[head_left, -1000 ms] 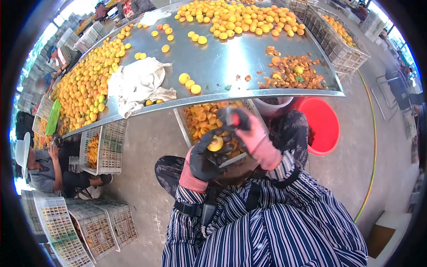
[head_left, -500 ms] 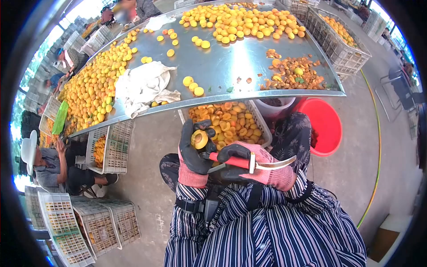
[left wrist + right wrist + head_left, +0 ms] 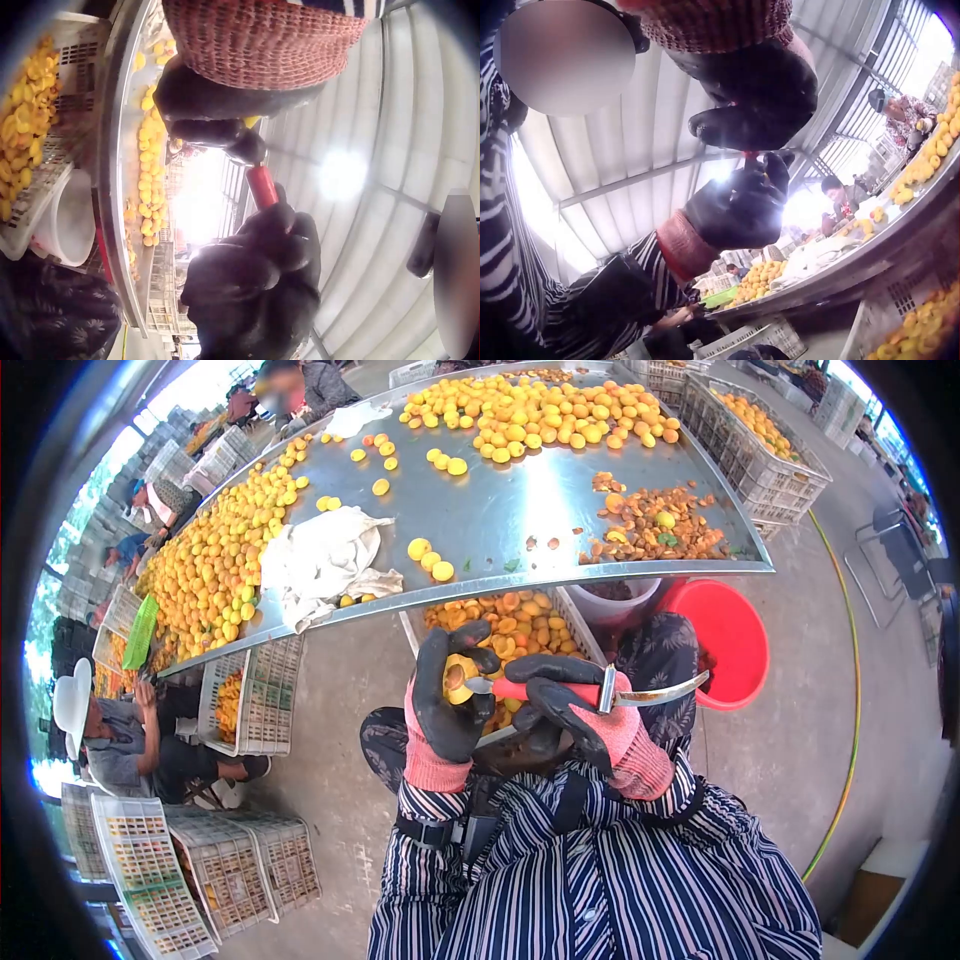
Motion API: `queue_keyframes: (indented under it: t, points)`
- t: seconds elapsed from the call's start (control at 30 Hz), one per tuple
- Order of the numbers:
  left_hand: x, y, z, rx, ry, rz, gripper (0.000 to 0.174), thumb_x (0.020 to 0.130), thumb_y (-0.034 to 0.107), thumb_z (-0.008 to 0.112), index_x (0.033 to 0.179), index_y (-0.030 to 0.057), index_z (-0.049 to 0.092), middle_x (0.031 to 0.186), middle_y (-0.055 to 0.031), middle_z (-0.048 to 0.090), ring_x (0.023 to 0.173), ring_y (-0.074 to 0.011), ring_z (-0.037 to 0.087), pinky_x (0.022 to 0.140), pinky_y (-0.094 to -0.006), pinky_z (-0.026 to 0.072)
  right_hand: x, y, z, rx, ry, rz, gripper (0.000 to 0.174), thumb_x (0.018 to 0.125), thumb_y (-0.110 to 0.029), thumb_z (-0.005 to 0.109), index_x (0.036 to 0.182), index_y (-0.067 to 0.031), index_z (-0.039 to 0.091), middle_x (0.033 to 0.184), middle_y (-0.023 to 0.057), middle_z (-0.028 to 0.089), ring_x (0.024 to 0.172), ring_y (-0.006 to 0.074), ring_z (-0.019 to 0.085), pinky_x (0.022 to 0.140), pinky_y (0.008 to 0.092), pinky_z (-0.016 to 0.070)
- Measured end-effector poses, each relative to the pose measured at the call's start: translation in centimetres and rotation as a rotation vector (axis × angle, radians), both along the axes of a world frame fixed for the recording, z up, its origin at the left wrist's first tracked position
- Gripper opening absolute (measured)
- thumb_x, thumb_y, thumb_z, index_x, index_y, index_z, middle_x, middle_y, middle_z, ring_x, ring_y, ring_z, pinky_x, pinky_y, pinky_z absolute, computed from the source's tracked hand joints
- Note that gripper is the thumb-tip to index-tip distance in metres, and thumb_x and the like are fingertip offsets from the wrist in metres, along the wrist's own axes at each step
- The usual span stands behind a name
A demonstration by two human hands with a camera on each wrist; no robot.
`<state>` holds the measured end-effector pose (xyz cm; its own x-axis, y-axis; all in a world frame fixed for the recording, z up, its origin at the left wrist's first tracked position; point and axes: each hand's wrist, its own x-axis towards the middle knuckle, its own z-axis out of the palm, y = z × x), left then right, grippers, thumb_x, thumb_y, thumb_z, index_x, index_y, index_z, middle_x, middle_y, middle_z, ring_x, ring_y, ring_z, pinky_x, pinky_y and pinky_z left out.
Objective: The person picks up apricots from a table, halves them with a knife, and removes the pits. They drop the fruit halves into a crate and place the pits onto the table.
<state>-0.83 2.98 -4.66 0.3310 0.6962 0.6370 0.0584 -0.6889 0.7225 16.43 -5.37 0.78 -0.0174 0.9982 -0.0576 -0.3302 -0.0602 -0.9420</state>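
In the head view, my black-and-pink gloved left hand (image 3: 445,705) holds a cut apricot (image 3: 460,674), its brown pit facing up. My right hand (image 3: 585,725), gloved alike, grips a knife by its red handle (image 3: 535,689). The knife's curved blade (image 3: 665,692) points away to the right. A short metal tip (image 3: 480,686) at the handle's other end meets the apricot beside the pit. In the left wrist view the red handle (image 3: 262,186) shows between both hands; the right wrist view mostly hides it behind the gloves.
Below the hands stands a crate (image 3: 590,632) of halved apricots. A metal table (image 3: 470,510) carries whole apricots (image 3: 540,415), a white cloth (image 3: 325,555) and brownish apricot scraps (image 3: 655,530). A white bucket (image 3: 640,606) and red bucket (image 3: 740,635) stand right of the crate.
The right hand came down from over the left, turned the knife with its curved blade outward, then rose slightly. The metal tip moved up to the apricot, whose pit now shows.
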Motion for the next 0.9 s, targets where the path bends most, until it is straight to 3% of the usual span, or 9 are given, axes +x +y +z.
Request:
queue_keyframes:
  t: [0.23,0.3,0.37,0.43,0.5,0.67,0.73,0.77,0.9]
  points:
    - [0.1,-0.5,1.8,-0.216,0.086,0.029,0.065,0.077,-0.006,0.062,0.135,0.0079,0.037,0.117,-0.0182,0.058,0.085,-0.0180,0.061,0.074,-0.0292,0.0519,-0.4,-0.2,-0.5,-0.013,0.021,-0.008,0.029,0.086,-0.011,0.062,0.112,0.0014,0.062,0.106,0.0099,0.065,0.094,0.0133,0.061,0.083,0.0253,0.0495]
    - [0.4,-0.2,1.0,0.091,0.194,0.179,0.060,0.078,-0.006,0.062,0.132,0.0074,0.040,0.114,-0.0174,0.059,0.082,-0.0196,0.061,0.073,-0.0313,0.0519,-0.6,0.1,-1.4,0.009,0.030,-0.022,0.030,0.086,-0.011,0.063,0.114,0.0005,0.061,0.107,0.0096,0.064,0.094,0.0132,0.060,0.082,0.0253,0.0497]
    - [0.7,-0.3,0.6,0.082,0.182,0.200,0.060,0.078,-0.006,0.061,0.132,0.0079,0.040,0.114,-0.0177,0.059,0.085,-0.0212,0.062,0.073,-0.0324,0.0519,-0.5,0.5,-2.1,0.093,0.179,-0.018,0.033,0.085,-0.013,0.064,0.116,-0.0010,0.060,0.107,0.0087,0.065,0.094,0.0130,0.061,0.082,0.0253,0.0498]
    - [0.7,0.0,0.4,0.073,0.171,0.220,0.059,0.079,-0.006,0.061,0.132,0.0085,0.040,0.115,-0.0180,0.058,0.088,-0.0228,0.062,0.074,-0.0336,0.0519,0.5,0.9,-2.0,0.145,0.046,0.010,0.034,0.084,-0.013,0.065,0.115,-0.0004,0.060,0.106,0.0089,0.065,0.093,0.0131,0.061,0.082,0.0252,0.0497]
    - [0.4,0.7,0.2,0.040,0.049,-0.084,0.058,0.080,-0.006,0.061,0.132,0.0089,0.041,0.116,-0.0180,0.056,0.096,-0.0249,0.061,0.077,-0.0340,0.0515,1.2,1.4,-1.9,0.195,-0.086,0.040,0.035,0.084,-0.013,0.065,0.115,0.0001,0.060,0.105,0.0090,0.066,0.093,0.0131,0.061,0.081,0.0251,0.0497]
    - [0.0,1.3,-1.4,-0.343,-0.183,-0.321,0.059,0.079,0.001,0.066,0.132,0.0060,0.041,0.117,-0.0173,0.056,0.102,-0.0264,0.059,0.084,-0.0344,0.0499,1.1,1.1,-2.0,0.070,0.083,0.050,0.032,0.085,-0.010,0.063,0.115,0.0022,0.060,0.104,0.0093,0.066,0.093,0.0112,0.060,0.082,0.0251,0.0495]
    - [0.8,1.3,0.0,0.018,0.038,-0.054,0.055,0.079,0.000,0.066,0.129,0.0039,0.043,0.110,-0.0165,0.060,0.097,-0.0257,0.062,0.081,-0.0342,0.0508,0.4,1.0,-1.7,-0.005,0.095,-0.042,0.029,0.086,-0.010,0.063,0.112,0.0022,0.062,0.103,0.0091,0.066,0.093,0.0117,0.060,0.083,0.0255,0.0491]
    - [1.5,1.2,1.2,0.197,0.152,0.095,0.040,0.082,0.001,0.061,0.120,0.0009,0.048,0.102,-0.0151,0.064,0.090,-0.0246,0.064,0.078,-0.0339,0.0511,0.4,0.7,-1.4,0.004,0.075,-0.039,0.028,0.086,-0.010,0.063,0.111,0.0020,0.062,0.103,0.0087,0.066,0.094,0.0124,0.060,0.083,0.0265,0.0490]
    - [2.4,0.7,0.2,0.004,0.177,0.263,0.020,0.090,0.011,0.051,0.106,-0.0013,0.054,0.097,-0.0133,0.064,0.082,-0.0244,0.064,0.074,-0.0334,0.0512,-0.2,1.6,-3.8,0.101,-0.038,-0.054,0.028,0.086,-0.011,0.062,0.111,0.0020,0.062,0.103,0.0080,0.066,0.093,0.0136,0.061,0.083,0.0276,0.0505]
